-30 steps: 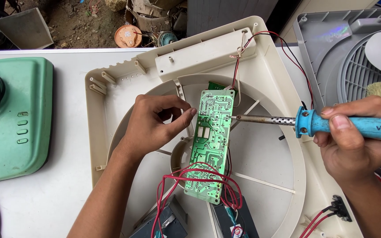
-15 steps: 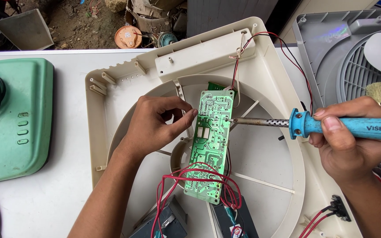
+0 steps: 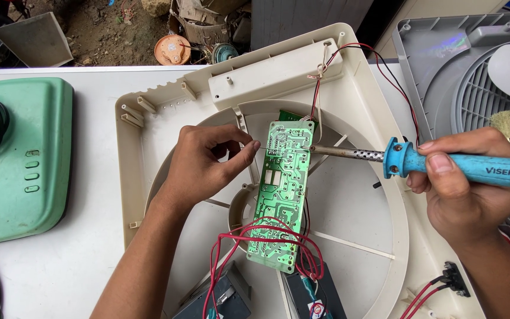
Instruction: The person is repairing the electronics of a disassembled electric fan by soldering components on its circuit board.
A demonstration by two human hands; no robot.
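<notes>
The left hand (image 3: 199, 168) has thumb and forefinger pressed together on a thin wire at the left edge of the green circuit board (image 3: 281, 192), while the right hand (image 3: 464, 186) is wrapped around the blue handle of a soldering iron (image 3: 444, 165), whose metal tip touches the board's upper right edge. The board lies lengthwise over the middle of a cream plastic fan housing (image 3: 166, 127) on the white tabletop (image 3: 90, 260), with red wires (image 3: 225, 254) looping over its lower end. A green casing (image 3: 25, 159) sits to the left, and a grey fan grille (image 3: 473, 94) lies to the right.
</notes>
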